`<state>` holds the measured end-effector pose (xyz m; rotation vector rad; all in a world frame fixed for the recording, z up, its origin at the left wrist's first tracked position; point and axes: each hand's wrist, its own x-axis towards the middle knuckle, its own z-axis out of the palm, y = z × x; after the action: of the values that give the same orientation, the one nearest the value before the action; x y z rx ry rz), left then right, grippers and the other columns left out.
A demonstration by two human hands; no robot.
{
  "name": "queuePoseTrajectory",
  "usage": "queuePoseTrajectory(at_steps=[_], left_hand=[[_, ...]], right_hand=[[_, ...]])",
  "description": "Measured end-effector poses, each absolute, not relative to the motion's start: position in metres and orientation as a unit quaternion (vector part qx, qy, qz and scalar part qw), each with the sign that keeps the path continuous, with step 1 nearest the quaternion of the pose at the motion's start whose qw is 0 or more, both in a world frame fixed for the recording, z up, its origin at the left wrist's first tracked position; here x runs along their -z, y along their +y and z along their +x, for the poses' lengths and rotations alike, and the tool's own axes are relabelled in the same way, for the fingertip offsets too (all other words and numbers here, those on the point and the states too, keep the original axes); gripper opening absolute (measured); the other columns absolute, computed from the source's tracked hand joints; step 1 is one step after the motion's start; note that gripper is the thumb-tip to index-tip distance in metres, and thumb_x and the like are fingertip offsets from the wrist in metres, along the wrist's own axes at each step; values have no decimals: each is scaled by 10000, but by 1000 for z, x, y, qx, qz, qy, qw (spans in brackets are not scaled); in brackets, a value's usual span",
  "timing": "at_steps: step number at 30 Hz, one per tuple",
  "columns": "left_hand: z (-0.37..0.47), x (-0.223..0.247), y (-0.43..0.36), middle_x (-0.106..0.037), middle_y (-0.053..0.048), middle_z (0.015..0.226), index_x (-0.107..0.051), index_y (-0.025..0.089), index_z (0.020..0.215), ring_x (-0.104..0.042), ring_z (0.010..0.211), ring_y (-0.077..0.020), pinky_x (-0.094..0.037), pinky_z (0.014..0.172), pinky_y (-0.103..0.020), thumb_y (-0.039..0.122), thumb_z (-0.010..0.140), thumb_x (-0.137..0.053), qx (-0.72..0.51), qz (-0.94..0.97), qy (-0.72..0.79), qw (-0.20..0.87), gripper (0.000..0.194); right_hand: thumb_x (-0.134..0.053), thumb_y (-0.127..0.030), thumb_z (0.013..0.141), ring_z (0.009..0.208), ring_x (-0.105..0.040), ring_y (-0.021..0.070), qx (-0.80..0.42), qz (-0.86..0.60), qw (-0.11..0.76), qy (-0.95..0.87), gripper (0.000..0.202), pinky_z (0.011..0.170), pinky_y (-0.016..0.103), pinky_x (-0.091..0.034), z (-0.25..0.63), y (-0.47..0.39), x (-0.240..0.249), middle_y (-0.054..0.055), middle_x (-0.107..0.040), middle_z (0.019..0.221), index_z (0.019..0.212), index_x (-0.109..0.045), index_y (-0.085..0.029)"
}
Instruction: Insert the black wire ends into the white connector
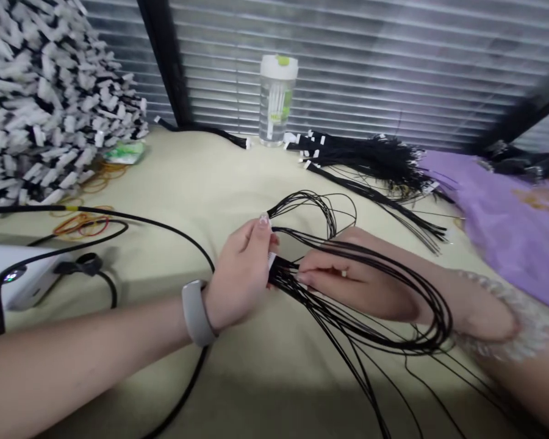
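Observation:
In the middle of the head view, my left hand (244, 265) is closed around one end of a bundle of thin black wires (384, 338), thumb on top. A small white piece (271, 260) shows at its fingers, partly hidden. Wires leave this grip in loops, one curling up behind and a larger one passing over my right wrist. My right hand (348, 277) is closed, its thumb and fingers pinching wires just right of the left hand. Loose wire ends hang down toward the lower right.
A large heap of white-ended black cables (50, 103) fills the left back. A water bottle (277, 100) stands by the blinds, beside more black wire bundles (361, 155). Purple plastic (498, 213) lies right. A white power bank (22, 274), thick black cable (165, 228) and rubber bands (82, 224) lie left.

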<state>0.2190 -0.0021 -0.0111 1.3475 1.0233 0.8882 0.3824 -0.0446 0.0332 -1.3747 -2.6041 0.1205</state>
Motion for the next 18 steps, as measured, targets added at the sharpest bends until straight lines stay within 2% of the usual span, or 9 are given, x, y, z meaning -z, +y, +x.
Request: queuePoseTrajectory(at_steps=[2, 7, 11, 14, 18], left_hand=[[220, 12, -1, -397, 40, 528, -427, 168, 653, -388, 432, -63, -335, 404, -172, 449, 916, -395, -378, 581, 434, 576, 386], [221, 13, 1, -385, 35, 561, -382, 167, 637, -359, 482, -62, -334, 441, -167, 451, 931, -355, -368, 590, 441, 568, 409], [222, 13, 0, -399, 32, 565, -378, 166, 635, -358, 499, -68, -338, 468, -177, 433, 941, -332, -352, 601, 453, 557, 409], [222, 14, -1, -412, 31, 568, -385, 165, 636, -353, 504, -70, -336, 481, -185, 438, 943, -326, -345, 610, 455, 549, 415], [222, 14, 0, -413, 34, 571, -396, 164, 634, -345, 508, -69, -325, 482, -185, 437, 943, -330, -345, 614, 457, 544, 418]], right_hand=[[-458, -169, 884, 539, -420, 56, -53, -453, 97, -884, 245, 555, 212, -329, 380, -47, -27, -55, -510, 571, 669, -576, -161], [-405, -165, 886, 526, -406, 96, -29, -445, 156, -881, 280, 556, 263, -312, 382, -49, -17, -28, -512, 569, 644, -546, -163], [-409, -170, 894, 482, -353, 77, -59, -422, 169, -889, 251, 500, 243, -298, 387, -52, -12, -39, -494, 566, 663, -507, -173], [-426, -191, 899, 527, -393, 84, -53, -443, 166, -879, 196, 498, 236, -327, 389, -58, -9, -27, -497, 603, 722, -509, -175], [-427, -157, 869, 525, -412, 77, -11, -445, 164, -881, 211, 501, 216, -373, 386, -60, -15, -32, -496, 595, 675, -508, -178]])
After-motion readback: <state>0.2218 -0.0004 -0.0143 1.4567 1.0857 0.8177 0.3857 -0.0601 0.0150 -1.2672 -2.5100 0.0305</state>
